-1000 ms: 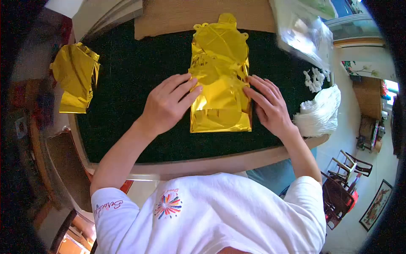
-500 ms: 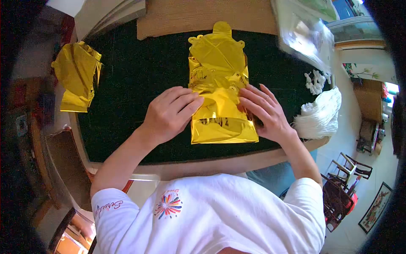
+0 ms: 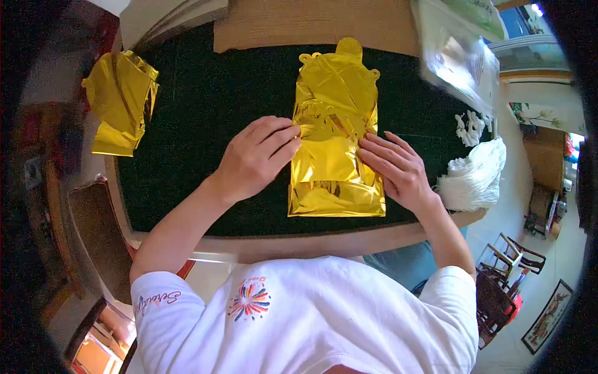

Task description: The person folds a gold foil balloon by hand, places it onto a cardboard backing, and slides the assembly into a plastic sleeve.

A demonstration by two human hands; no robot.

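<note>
A stack of flat, shiny gold foil balloons (image 3: 336, 153) lies on the dark table mat in front of me. Small tabs stick out at its upper corners, a rounded flap tops it, and the lower part is folded into layers. My left hand (image 3: 258, 153) holds the left edge, its bent fingers close together with the tips on the foil; the thumb is hidden. On the right edge, my right hand (image 3: 398, 165) has its fingers over the foil and its thumb out of sight beneath. Both hands look closed on the edges.
Another folded gold foil piece (image 3: 121, 103) lies at the mat's left edge. To the right are a bundle of white string (image 3: 473, 174), small white knotted pieces (image 3: 471, 128) and clear plastic bags (image 3: 458, 59). Brown cardboard (image 3: 311, 25) covers the far edge.
The layers between my hands now lie flatter, and the loose tabs near my right fingers are tucked down. My hands stay at the two edges. The whole view has shifted slightly.
</note>
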